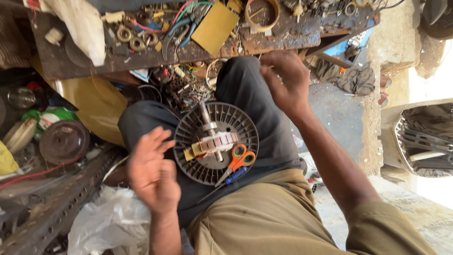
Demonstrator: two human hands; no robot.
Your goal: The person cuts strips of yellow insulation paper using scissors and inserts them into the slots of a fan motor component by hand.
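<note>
A round grey slotted motor cover [191,130] lies on my lap, with a metal shaft [207,120] and a pinkish wound part [218,141] at its centre. Orange-handled scissors [239,158] and a blue-handled tool [235,175] rest on its right side. My left hand [152,174] hovers just left of the cover, fingers spread, holding nothing. My right hand [284,81] is raised above my right knee near the bench edge. Its fingers are curled and pinched together, and I see nothing in them.
A rusty workbench [283,35] runs across the top with bearings [137,40], pliers [181,28], a yellow sheet [214,26] and a tape ring [262,13]. Wire scraps [188,85] lie below it. A perforated steel angle [56,208] and white plastic bag [111,224] sit at lower left.
</note>
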